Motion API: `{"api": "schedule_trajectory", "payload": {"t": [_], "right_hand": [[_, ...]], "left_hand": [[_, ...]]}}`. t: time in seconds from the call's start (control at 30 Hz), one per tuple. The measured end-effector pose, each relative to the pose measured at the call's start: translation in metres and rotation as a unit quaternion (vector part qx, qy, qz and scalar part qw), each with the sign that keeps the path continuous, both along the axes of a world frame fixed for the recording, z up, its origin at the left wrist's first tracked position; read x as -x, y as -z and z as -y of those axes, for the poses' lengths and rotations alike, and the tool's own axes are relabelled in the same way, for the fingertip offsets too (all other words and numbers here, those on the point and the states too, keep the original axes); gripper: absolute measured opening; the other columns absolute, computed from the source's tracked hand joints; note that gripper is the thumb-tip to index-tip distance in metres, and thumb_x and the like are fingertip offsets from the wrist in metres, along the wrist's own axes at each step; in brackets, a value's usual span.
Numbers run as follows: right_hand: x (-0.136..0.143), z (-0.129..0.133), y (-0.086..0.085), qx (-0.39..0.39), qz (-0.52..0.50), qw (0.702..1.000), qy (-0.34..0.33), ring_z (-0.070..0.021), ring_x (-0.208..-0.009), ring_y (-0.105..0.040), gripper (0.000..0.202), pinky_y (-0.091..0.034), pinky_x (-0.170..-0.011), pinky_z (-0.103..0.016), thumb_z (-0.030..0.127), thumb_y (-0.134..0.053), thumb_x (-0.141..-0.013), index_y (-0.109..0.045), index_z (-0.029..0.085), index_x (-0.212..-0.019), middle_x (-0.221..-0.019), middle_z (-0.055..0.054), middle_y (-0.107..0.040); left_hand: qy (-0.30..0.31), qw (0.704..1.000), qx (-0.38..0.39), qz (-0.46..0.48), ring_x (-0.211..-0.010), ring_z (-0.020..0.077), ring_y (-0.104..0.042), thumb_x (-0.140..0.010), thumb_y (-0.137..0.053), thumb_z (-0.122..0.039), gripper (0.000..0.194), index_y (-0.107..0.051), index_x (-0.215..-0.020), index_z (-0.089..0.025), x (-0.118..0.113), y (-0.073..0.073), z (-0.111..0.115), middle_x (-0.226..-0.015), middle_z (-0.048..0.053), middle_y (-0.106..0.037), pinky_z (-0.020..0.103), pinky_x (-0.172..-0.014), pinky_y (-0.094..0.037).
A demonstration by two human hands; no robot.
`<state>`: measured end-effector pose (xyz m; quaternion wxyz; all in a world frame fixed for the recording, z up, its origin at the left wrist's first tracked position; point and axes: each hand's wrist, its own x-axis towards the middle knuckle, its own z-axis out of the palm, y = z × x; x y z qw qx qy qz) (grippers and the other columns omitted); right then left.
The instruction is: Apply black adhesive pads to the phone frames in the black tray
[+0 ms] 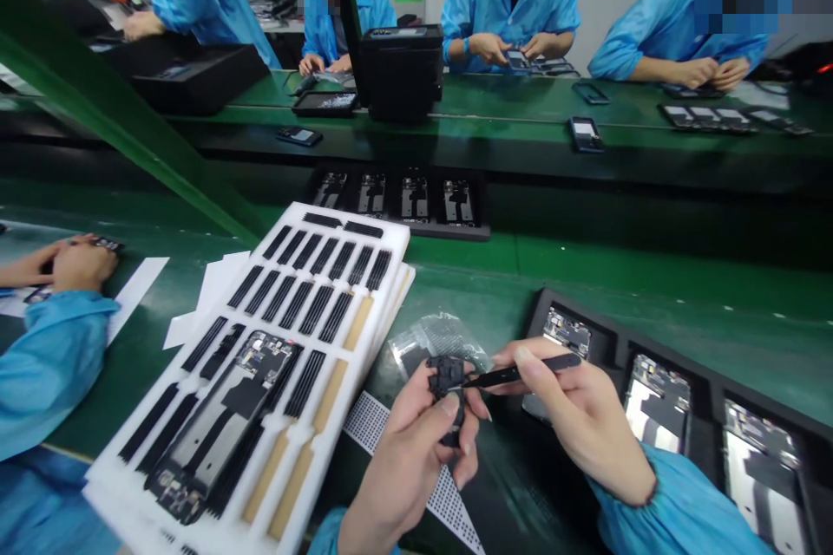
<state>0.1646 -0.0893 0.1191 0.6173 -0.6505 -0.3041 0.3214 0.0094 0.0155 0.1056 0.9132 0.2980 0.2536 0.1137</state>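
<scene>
My left hand [407, 460] grips a small black plastic phone part [446, 373] between thumb and fingers. In my right hand [589, 416] is a pair of black tweezers [514, 373], its tip pointing left and meeting the part's edge. Left of my hands, a white foam tray [394, 234] holds rows of thin black parts in slots. An opened phone [225, 416] with bare board and metal plate lies on top of that tray. Behind my left hand lies a clear plastic bag [449, 334]; under my left wrist is a sheet of small black dots [455, 512].
A black tray [605, 325] with several opened phones [657, 399] stands at right. Another black tray [482, 230] sits ahead. At left a co-worker's hand [84, 264] works close to white paper [208, 295]. Several people sit across the bench; a green post [130, 104] slants at left.
</scene>
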Motion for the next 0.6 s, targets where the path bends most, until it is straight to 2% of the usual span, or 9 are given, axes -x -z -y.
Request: {"api": "schedule_trajectory", "payload": {"t": [0.23, 0.6], "right_hand": [[0.007, 0.013, 0.0, -0.017, 0.007, 1.0, -0.008, -0.0187, -0.085, -0.075, 0.027, -0.064, -0.08, -0.025, 0.041, -0.06, -0.102, -0.077, 0.021, -0.099, -0.1, -0.006, -0.076], [0.008, 0.038, -0.018, 0.0, 0.157, 0.988, 0.003, -0.0191, -0.087, -0.075, 0.033, -0.061, -0.077, -0.021, 0.04, -0.055, -0.103, -0.079, 0.02, -0.092, -0.096, -0.007, -0.078]], "left_hand": [[0.014, 0.999, -0.025, 0.015, -0.063, 0.008, -0.048, -0.097, -0.058, -0.023, 0.019, -0.063, -0.113, -0.015, 0.004, -0.007, 0.009, -0.091, 0.006, -0.061, 0.018, -0.047, -0.038], [0.049, 0.996, -0.079, 0.002, -0.061, 0.009, -0.05, -0.1, -0.052, -0.027, 0.028, -0.06, -0.122, -0.013, 0.007, -0.015, 0.023, -0.091, 0.008, -0.064, 0.02, -0.048, -0.039]]}}
